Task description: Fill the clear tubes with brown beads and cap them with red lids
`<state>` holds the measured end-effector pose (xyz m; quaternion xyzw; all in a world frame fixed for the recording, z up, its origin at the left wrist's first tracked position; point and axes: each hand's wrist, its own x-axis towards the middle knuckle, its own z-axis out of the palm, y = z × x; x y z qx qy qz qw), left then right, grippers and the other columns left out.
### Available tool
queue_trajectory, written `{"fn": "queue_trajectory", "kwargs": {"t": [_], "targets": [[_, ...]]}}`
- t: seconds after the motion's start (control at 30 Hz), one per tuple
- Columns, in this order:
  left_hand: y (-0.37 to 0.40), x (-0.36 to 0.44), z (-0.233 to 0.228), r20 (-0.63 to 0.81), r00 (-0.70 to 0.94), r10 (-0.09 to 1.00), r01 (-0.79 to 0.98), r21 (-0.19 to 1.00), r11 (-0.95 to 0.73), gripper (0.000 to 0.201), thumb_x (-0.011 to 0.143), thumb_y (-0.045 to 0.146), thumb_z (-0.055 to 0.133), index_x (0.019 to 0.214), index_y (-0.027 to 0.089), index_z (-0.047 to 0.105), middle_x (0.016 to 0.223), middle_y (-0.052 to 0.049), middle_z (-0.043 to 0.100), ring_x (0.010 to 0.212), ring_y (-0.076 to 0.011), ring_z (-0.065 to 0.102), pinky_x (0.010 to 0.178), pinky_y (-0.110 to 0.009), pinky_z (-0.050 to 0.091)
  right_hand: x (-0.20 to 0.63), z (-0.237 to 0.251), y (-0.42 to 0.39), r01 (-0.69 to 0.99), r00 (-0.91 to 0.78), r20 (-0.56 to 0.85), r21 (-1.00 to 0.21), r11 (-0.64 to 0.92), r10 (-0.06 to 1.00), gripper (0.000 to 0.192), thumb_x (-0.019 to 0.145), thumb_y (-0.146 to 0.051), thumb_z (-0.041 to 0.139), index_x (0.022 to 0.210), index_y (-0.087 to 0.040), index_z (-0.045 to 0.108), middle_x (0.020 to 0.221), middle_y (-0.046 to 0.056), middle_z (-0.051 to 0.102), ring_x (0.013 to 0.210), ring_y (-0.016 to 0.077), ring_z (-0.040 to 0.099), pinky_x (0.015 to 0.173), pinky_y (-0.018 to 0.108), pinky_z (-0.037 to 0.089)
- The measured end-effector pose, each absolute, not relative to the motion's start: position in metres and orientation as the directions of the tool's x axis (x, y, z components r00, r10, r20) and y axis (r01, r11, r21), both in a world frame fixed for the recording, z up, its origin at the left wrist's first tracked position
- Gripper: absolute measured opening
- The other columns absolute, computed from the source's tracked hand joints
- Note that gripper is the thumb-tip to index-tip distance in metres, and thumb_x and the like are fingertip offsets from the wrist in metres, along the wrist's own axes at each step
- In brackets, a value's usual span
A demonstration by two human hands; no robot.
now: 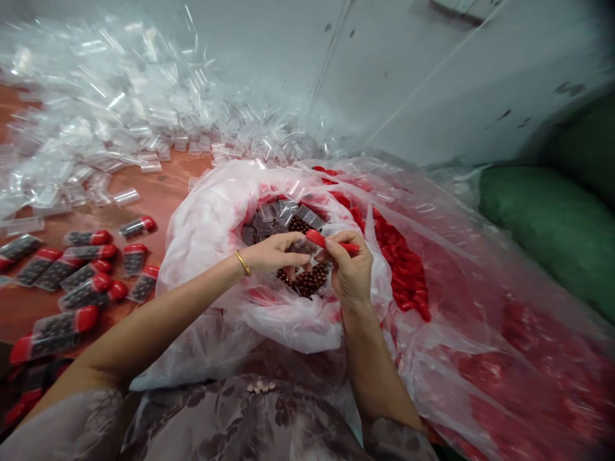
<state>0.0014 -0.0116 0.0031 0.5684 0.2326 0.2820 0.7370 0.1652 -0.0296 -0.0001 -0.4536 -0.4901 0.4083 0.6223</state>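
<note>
On the far left lie filled tubes (72, 282) with red caps on the brown table (158, 198), and behind them a heap of empty clear tubes (96, 115). The left hand (276, 253) pinches a small clear tube (302, 246) over the white bag (211, 218) of brown beads (307, 280). The right hand (350, 272) holds a red cap (331, 242) between thumb and fingers, at the tube's mouth. The tube looks light, thin and slippery, likely to crush; best gripped by its sides near the opening. Further right, a bag of red caps (403, 269), then green sacks (552, 224)
</note>
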Motion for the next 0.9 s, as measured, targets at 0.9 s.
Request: {"fn": "queue_trajectory", "kwargs": {"t": [0.9], "targets": [[-0.018, 0.003, -0.003, -0.045, 0.629, 0.776, 0.026, 0.999, 0.036, 0.017, 0.065, 0.022, 0.061, 0.077, 0.012, 0.053, 0.056, 0.006, 0.048, 0.049, -0.0053, 0.042, 0.047, -0.018, 0.034, 0.18, 0.0, -0.056, 0.487, -0.302, 0.589, -0.58, 0.653, 0.749, 0.039, 0.08, -0.011, 0.058, 0.113, -0.029, 0.068, 0.097, 0.003, 0.073, 0.082, 0.0153, 0.067, 0.073, 0.029, 0.053]]}}
